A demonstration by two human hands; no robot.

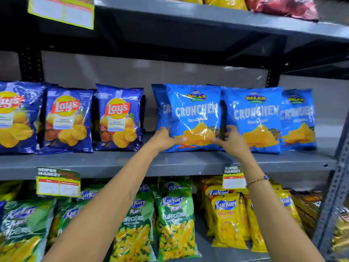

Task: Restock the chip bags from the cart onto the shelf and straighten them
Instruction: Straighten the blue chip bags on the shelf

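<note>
A light blue Crunchex chip bag [194,112] stands upright at the front of the grey middle shelf [113,163]. My left hand [166,138] grips its lower left corner and my right hand [231,139] grips its lower right corner. Another light blue bag [159,108] is partly hidden right behind it. Two more Crunchex bags [255,118] [298,118] stand to its right, overlapping each other. The cart is out of view.
Three dark blue Lay's bags [118,118] stand in a row left of the Crunchex bags. Green and yellow Kurkure bags [175,224] fill the lower shelf. Price tags [57,183] hang off the shelf edge. A grey upright post [332,195] bounds the right side.
</note>
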